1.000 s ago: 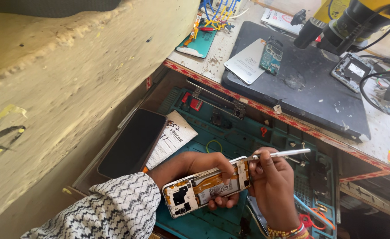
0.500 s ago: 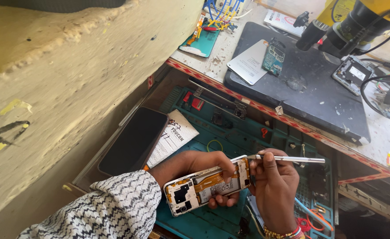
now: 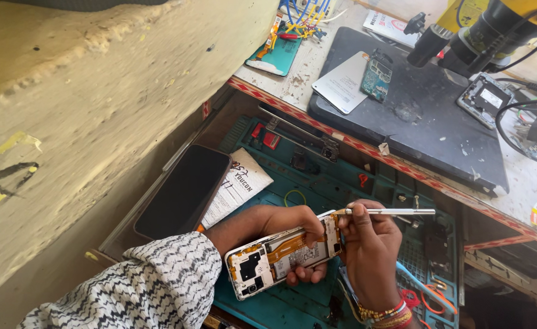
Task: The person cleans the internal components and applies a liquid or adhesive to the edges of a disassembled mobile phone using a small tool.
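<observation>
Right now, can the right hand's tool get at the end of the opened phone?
Probably yes: the right hand has its metal tool at the opened phone, which the left hand holds; nothing lies between.

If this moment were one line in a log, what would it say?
left hand: holds opened phone | right hand: holds tweezers, tip at phone's end | beneath: teal mat | beside: dark phone

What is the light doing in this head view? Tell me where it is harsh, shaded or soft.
Head view: hard sunlight washes out the pale wall and bench top; the teal mat lies in shade; the opened phone and both hands stay sharp; the yellow tool at the frame's top looks slightly soft.
</observation>
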